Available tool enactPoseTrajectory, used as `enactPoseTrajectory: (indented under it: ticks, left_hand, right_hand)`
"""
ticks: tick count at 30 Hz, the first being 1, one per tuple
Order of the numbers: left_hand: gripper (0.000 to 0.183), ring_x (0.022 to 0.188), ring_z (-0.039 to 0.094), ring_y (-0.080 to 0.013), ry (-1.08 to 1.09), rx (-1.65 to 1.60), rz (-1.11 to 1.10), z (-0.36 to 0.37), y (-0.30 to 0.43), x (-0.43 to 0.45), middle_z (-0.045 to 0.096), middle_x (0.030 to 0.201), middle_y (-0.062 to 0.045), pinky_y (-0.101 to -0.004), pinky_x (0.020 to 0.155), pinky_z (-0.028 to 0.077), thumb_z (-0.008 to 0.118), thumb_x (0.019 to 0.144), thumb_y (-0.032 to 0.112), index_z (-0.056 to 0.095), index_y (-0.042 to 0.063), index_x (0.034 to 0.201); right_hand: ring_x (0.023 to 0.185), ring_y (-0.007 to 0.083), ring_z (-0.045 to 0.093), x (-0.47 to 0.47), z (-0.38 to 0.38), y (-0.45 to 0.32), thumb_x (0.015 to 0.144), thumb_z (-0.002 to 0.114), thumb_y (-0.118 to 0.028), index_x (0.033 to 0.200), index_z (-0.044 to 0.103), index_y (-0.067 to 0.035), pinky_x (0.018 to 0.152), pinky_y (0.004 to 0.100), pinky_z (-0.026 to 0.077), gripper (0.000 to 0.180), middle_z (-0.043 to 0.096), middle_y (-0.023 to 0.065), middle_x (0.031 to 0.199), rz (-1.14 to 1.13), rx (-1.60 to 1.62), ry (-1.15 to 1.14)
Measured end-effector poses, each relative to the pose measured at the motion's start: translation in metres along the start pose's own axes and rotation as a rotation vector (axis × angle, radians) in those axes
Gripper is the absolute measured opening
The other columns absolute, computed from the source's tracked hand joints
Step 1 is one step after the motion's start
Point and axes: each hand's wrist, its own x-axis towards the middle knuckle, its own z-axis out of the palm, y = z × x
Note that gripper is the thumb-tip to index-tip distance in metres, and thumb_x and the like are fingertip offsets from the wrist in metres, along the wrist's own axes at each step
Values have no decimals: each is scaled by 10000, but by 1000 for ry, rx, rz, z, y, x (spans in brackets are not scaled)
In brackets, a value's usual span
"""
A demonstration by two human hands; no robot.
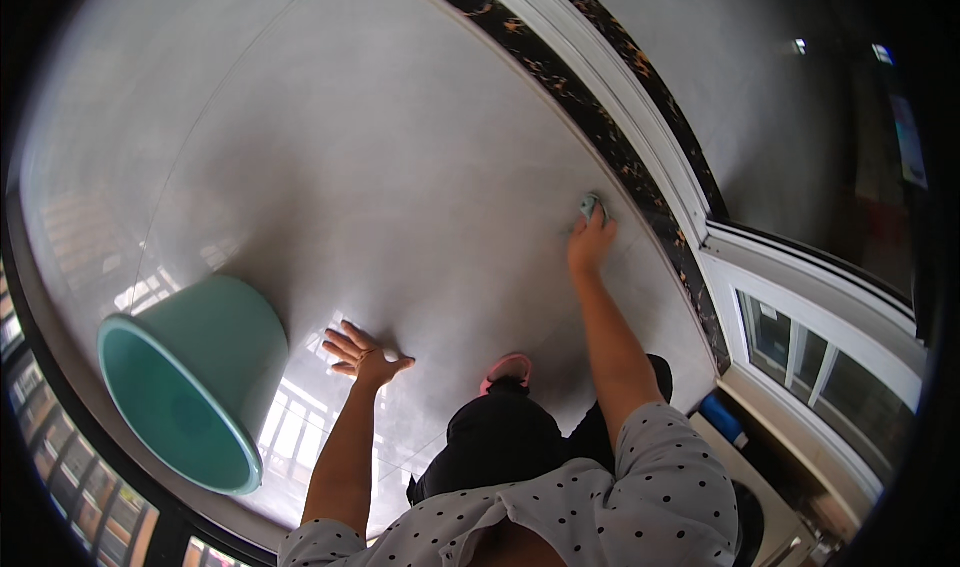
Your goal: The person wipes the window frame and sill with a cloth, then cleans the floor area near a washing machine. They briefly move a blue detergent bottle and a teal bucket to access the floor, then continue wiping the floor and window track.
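Note:
Bunched under my right hand [590,244] is a greenish-grey cloth [590,205], pressed to the glossy grey tiled floor [420,177] close to the dark stone border. My left hand [365,353] holds nothing and has its fingers and thumb spread wide. It is over the floor, to the right of a green plastic bucket [217,342]; whether the palm touches the tile I cannot tell. The bucket's mouth faces the lower left, and no contents show in the part of its inside that I see.
A black stone border [559,79] with orange-brown veins runs beside a white sliding-door track [622,79]. At the right stands a white-framed glass door [795,342]. A dark railing [90,447] edges the lower left. My pink shoe [510,368] is on the floor. A blue object [721,417] lies lower right.

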Motion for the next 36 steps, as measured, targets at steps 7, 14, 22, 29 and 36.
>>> enactPoseTrajectory:
  ticks: [7, 14, 22, 29, 36]
  left_hand:
    - [1511, 1189, -375, -435, 16, -30, 30, 5, 6, 3, -411, 1276, -272, -670, 942, -45, 857, 453, 406, -387, 55, 1236]
    - [1510, 1187, -390, -412, -25, 57, -93, 6, 8, 0, -429, 1262, -269, -639, 970, -42, 849, 471, 418, -422, 64, 1207]
    - [1530, 1222, -347, -403, 3, 132, -102, 8, 4, 10, -419, 1283, -242, -644, 982, 47, 843, 444, 485, -408, 73, 1222]
    - [1540, 1251, -295, -408, 105, 200, -104, 16, -15, 20, -359, 1331, -238, -613, 1007, 65, 845, 408, 513, -361, 82, 1264]
    - [322, 1045, 505, -318, 402, -62, 857, 41, 77, -55, 539, 1089, -175, -373, 907, 390, 592, 774, 49, 529, 18, 1088]
  right_hand:
    - [839, 288, 496, -79, 16, -162, 716, 591, -120, 937, 590, -133, 699, 380, 412, 222, 471, 110, 769, -405, 531, -395]
    - [772, 365, 520, -29, -12, -54, 833, 522, -317, 807, 554, 44, 698, 456, 393, 364, 541, 233, 812, 504, 625, -209]
    - [926, 373, 484, -35, -70, 175, 852, 513, -188, 1165, 437, -5, 809, 438, 389, 371, 456, 231, 1056, 352, 287, -365]
    - [938, 404, 466, -59, -135, 230, 788, 545, -88, 1191, 428, -35, 814, 442, 402, 423, 427, 240, 1068, -43, 448, -380]
    - [1015, 397, 439, -144, -84, 235, 747, 547, -95, 1171, 482, -90, 869, 446, 384, 428, 441, 242, 1084, -712, 183, -547]
